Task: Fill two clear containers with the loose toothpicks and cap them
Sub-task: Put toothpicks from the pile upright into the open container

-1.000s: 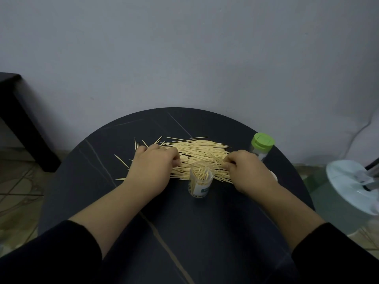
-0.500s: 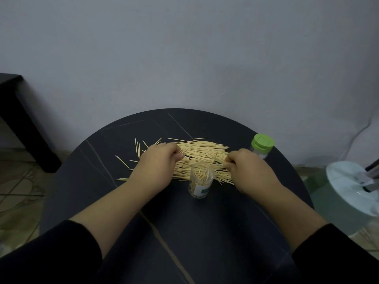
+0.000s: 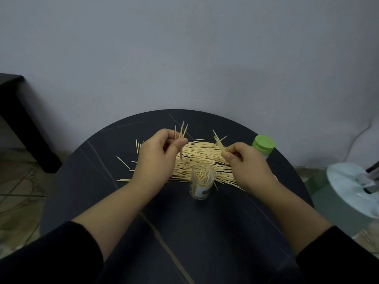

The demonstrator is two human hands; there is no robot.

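Observation:
A heap of loose toothpicks [image 3: 202, 154] lies across the far half of the round black table [image 3: 184, 232]. In front of it stands an uncapped clear container [image 3: 201, 181] with toothpicks inside. My left hand [image 3: 158, 158] is raised above the heap's left end and pinches a small bunch of toothpicks [image 3: 181, 136] that point upward. My right hand [image 3: 246, 167] is raised over the right end and pinches a few toothpicks [image 3: 219, 141]. A second container with a green cap [image 3: 263, 143] stands at the table's right edge, behind my right hand.
Stray toothpicks [image 3: 123, 161] lie left of the heap. A dark table [image 3: 18, 119] stands by the wall at left. A white round fan base [image 3: 354, 183] sits on the floor to the right. The grey wall is just beyond the table.
Both hands have lifted off the heap, each now pinching a few toothpicks held upward. Before, they were pressed low on the pile at either side of the open container.

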